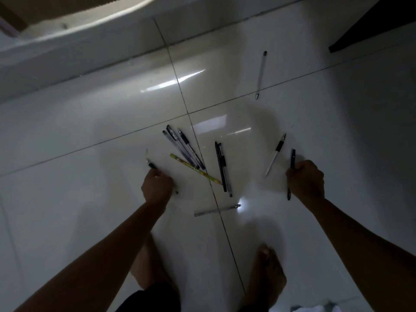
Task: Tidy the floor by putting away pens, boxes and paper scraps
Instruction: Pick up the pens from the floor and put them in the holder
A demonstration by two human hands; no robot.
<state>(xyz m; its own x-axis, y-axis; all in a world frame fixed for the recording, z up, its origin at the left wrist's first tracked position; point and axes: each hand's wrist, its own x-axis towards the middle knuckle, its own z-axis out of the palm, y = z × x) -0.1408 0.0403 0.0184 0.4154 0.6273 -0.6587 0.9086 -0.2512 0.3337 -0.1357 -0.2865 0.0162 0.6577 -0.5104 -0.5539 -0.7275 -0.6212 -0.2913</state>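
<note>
Several pens lie scattered on the glossy white tile floor [94,122]. My left hand [156,188] is closed around a pen [151,163] whose tip sticks out above the fist. My right hand [306,179] grips a dark pen [292,157] upright. Between the hands lie a bunch of clear and dark pens [184,147], a yellow pencil [194,168], two black pens [221,167], a silver pen [275,154] and a clear pen [217,210] nearer my feet. One white pen [261,74] lies apart, farther away.
My bare feet [267,273] stand just behind the pens. A white ledge or furniture edge [74,39] runs along the upper left. A dark furniture piece [371,23] sits at the upper right. Something white and crumpled [315,308] shows at the bottom right edge.
</note>
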